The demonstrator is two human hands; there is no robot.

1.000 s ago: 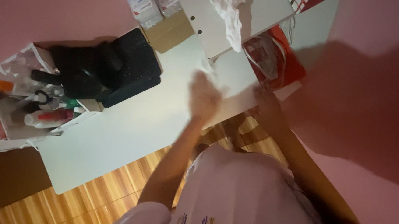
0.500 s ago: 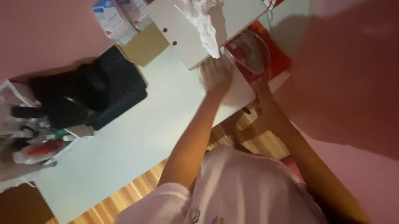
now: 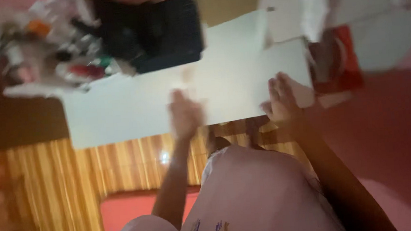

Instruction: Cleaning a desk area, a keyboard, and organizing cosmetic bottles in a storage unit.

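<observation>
Nearest the body, both hands sit at the near edge of the pale surface: the left hand blurred, its grip impossible to tell, the right hand flat with fingers spread, holding nothing. Farther back lie a black case and clutter; steadying both palms seems wise.

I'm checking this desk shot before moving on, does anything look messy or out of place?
The frame is blurred, but a jumble of small bottles and tubes crowds the far left of the white table, beside a black case. Both hands, left hand and right hand, rest empty at the near edge.
</observation>
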